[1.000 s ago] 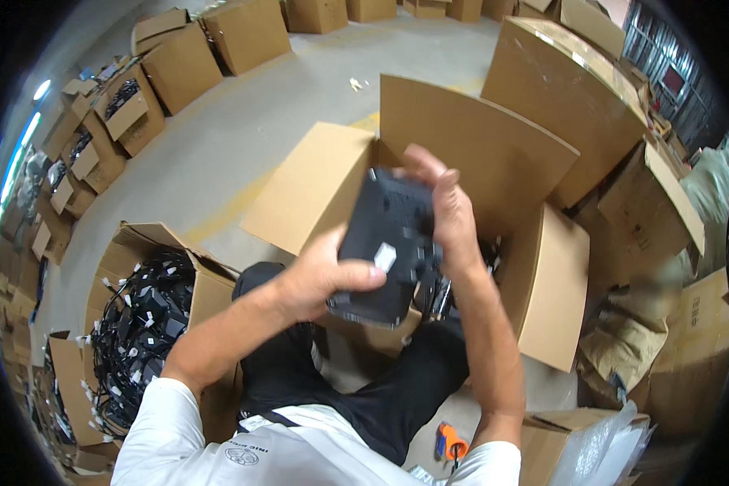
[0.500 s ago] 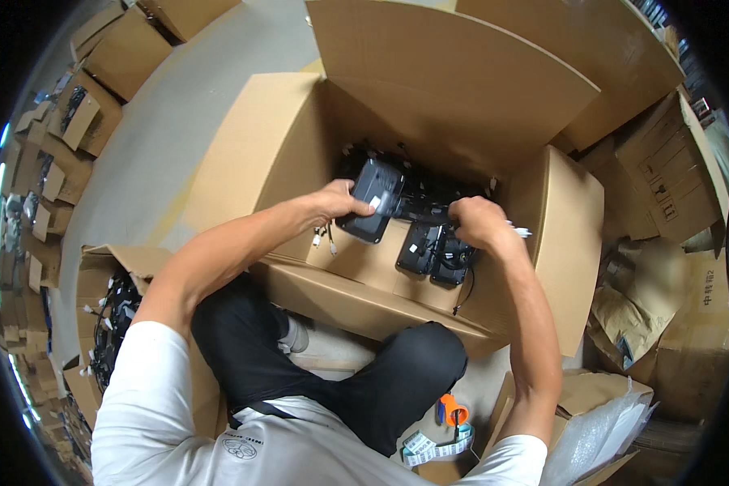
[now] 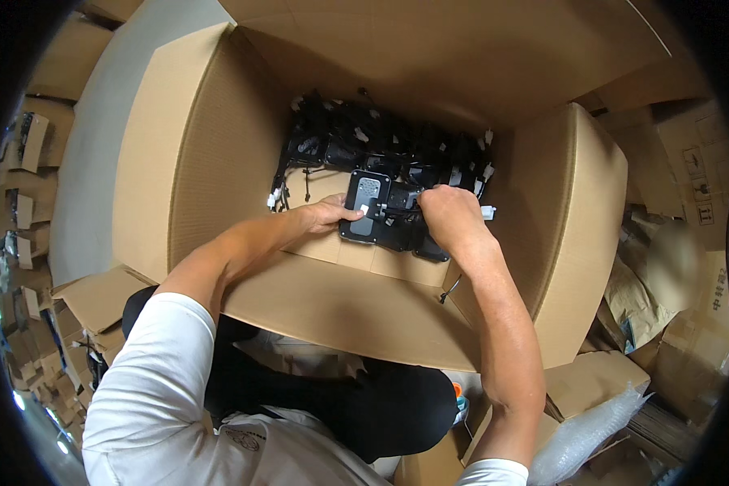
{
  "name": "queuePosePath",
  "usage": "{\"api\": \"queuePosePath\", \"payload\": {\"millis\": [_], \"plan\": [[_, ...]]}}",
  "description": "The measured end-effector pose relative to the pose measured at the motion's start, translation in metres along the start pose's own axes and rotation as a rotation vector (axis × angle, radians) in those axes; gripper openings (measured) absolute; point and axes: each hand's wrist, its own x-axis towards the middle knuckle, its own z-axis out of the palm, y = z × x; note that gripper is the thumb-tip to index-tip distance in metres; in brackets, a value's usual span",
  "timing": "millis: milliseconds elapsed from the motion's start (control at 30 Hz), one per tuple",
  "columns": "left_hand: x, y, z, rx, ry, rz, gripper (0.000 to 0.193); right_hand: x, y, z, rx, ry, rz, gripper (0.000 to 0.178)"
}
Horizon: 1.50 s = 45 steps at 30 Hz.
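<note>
My left hand grips the left edge of a flat black rectangular device, with its thumb on the front. The device has a speckled grey panel on its face and a bracket with cable on its right side. My right hand is closed on that bracket and cable end; its fingertips are partly hidden. A white connector sticks out beside the right hand. Below lies another black device on the bottom of a large open carton. Several similar devices with dark cables are packed along the carton's far side.
Tall cardboard walls and flaps surround the hands. At the lower right stands a smaller carton with bubble wrap. More boxes line the left, beyond a grey floor.
The view has moved in closer over the carton. Both hands have brought the black device down and to the right, over the ones lying on the carton's bottom.
</note>
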Motion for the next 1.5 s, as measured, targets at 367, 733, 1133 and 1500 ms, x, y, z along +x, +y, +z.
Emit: {"api": "queuePosePath", "payload": {"millis": [367, 733, 1133, 1500], "plan": [[0.002, -0.015, -0.024, -0.092, -0.065, -0.077, 0.042, 0.005, -0.013, -0.012, -0.052, 0.023, -0.04, 0.01], [-0.054, 0.085, 0.023, 1.471, 0.599, 0.226, 0.058, 0.02, 0.009, 0.037, -0.207, 0.152, -0.089, 0.011], [-0.622, 0.078, 0.059, 0.892, 1.147, 0.84, 0.046, -0.001, 0.027, 0.052, -0.087, 0.187, -0.128, 0.062], [-0.67, -0.177, -0.07, 1.183, 1.272, 0.146, 0.061, 0.008, -0.07, -0.047, 0.083, 0.101, -0.275, 0.043]]}}
